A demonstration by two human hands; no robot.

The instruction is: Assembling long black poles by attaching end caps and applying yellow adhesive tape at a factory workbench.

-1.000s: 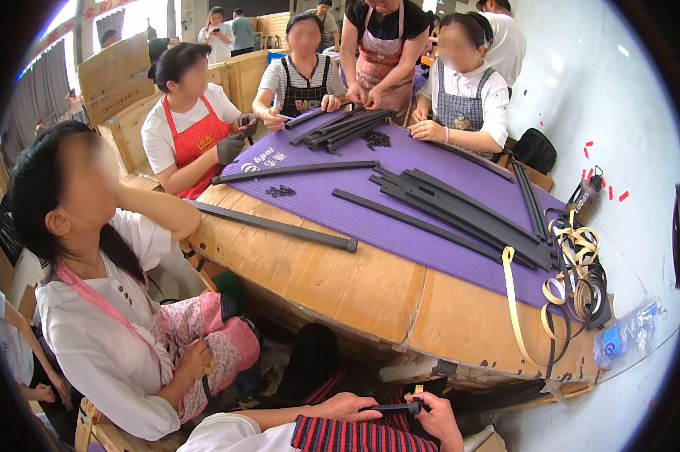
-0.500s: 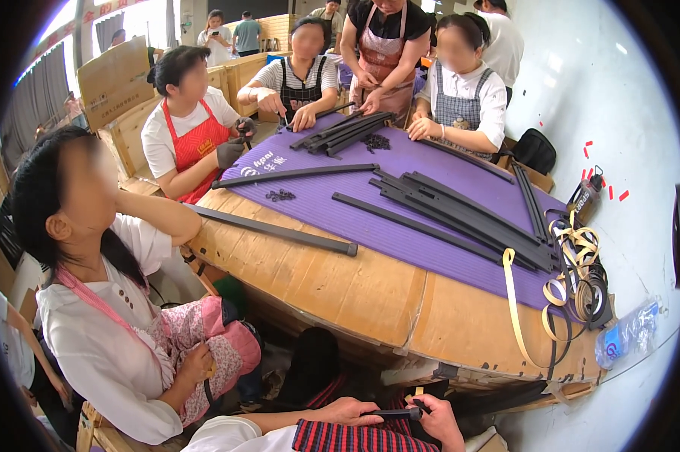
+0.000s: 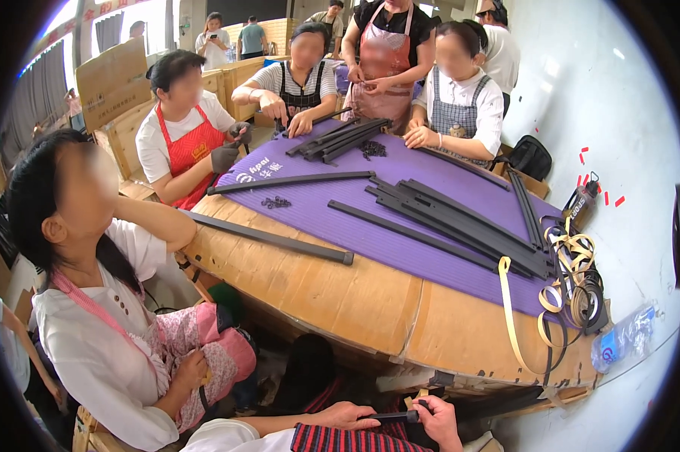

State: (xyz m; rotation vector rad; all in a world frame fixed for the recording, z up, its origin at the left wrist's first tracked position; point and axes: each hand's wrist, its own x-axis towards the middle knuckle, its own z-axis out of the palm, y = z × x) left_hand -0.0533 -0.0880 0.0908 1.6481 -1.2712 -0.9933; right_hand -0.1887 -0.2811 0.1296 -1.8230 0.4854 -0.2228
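Low in the view, my left hand [image 3: 346, 416] is closed around a slim black bar [image 3: 391, 417] that points to the right. My right hand [image 3: 439, 423] is at the bar's far end, fingers bent in a pinch on a dark strip [image 3: 424, 407]. A bit of pale yellow strip [image 3: 421, 394] shows beside those fingers. How strip and bar meet is too small to make out. A red-and-black striped cloth [image 3: 355, 439] lies across my lap below the bar.
A wooden table [image 3: 340, 301] with a purple mat [image 3: 310, 218] bears several black bars [image 3: 453, 226], small black parts [image 3: 276, 203] and coiled yellow-and-black strips [image 3: 569, 264]. A plastic bottle [image 3: 624, 337] stands near the wall. A person [image 3: 99, 301] sits close on my left; others work opposite.
The view has shifted slightly. My hands stay at the bar, with the right one turned a little. Across the table, a standing person's hands have moved apart slightly.
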